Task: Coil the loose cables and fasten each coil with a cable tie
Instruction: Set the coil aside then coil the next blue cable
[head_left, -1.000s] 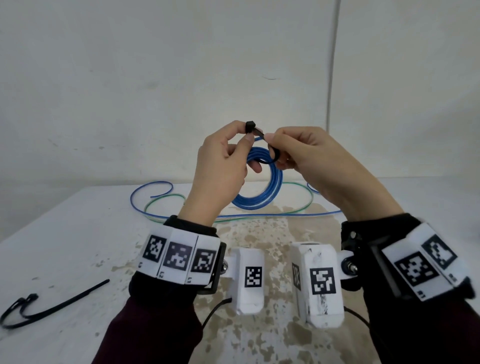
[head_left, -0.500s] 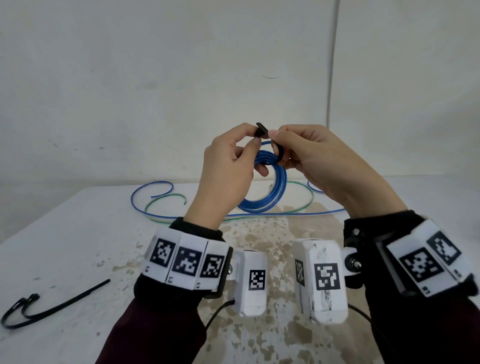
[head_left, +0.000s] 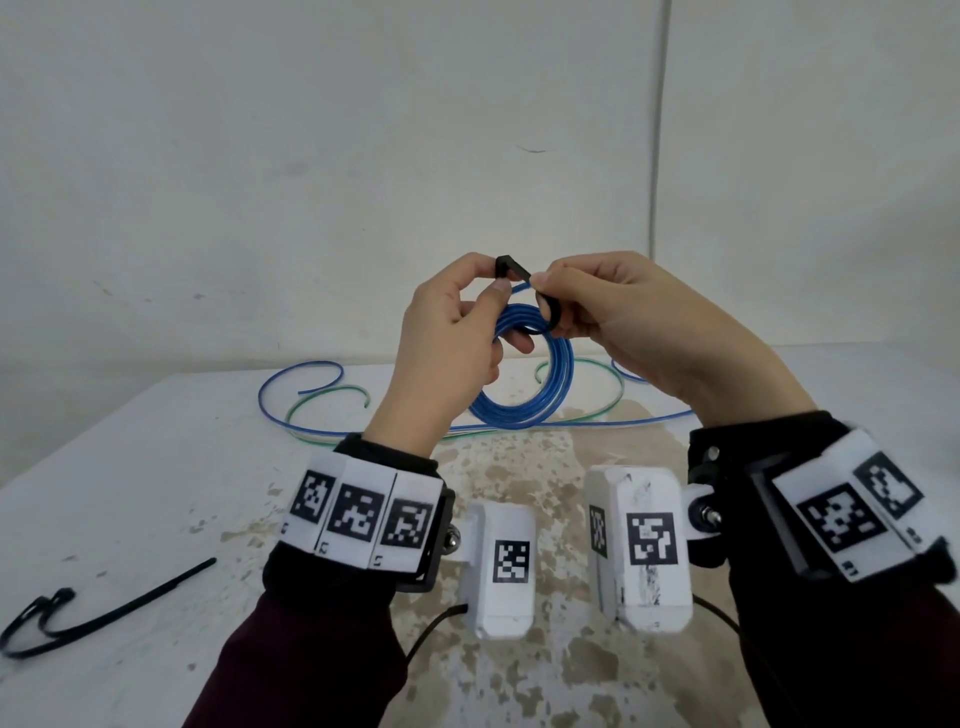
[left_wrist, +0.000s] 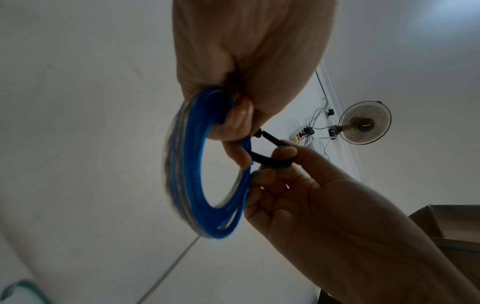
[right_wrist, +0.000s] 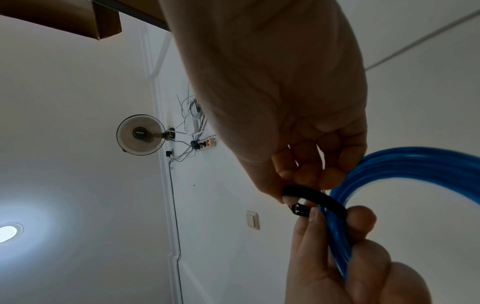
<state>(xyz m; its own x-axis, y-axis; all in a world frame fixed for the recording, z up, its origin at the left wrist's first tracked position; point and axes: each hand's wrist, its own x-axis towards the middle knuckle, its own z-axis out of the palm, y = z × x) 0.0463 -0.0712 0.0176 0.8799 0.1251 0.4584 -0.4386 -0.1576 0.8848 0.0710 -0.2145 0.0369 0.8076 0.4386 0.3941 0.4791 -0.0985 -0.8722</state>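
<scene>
A blue cable coil hangs upright above the table, between both raised hands. My left hand curls its lower fingers round the coil's top and pinches the head of a black cable tie between thumb and forefinger. The tie loops round the coil's strands. My right hand pinches the tie's strap close to the head. From the left wrist, the coil and the tie sit between the two hands. More cable trails from the coil to the table.
Loose blue cable and green cable lie in curves at the table's far side. A second black cable tie lies at the near left. The table is white with worn brown patches. A wall stands close behind.
Both hands keep their holds at about the same height. The tie's head has shifted slightly between the fingertips, and the coil hangs where it did.
</scene>
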